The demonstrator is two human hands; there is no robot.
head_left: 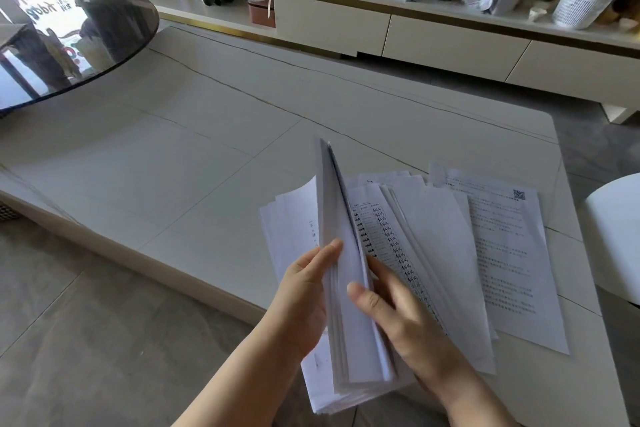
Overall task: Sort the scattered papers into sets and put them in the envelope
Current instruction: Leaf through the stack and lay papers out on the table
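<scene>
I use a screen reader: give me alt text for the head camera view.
Two hands hold a sheaf of white papers upright above more printed sheets fanned out on a pale table; the left hand grips the sheaf's left side and the right hand thumbs its pages. No envelope shows.

Head view. Left hand [304,302] and right hand [398,315] grip a raised sheaf of papers [346,288] on edge, thumbs on its near side. Loose printed sheets [498,253] lie fanned at the table's [173,149] near right corner, some overhanging the near edge.
</scene>
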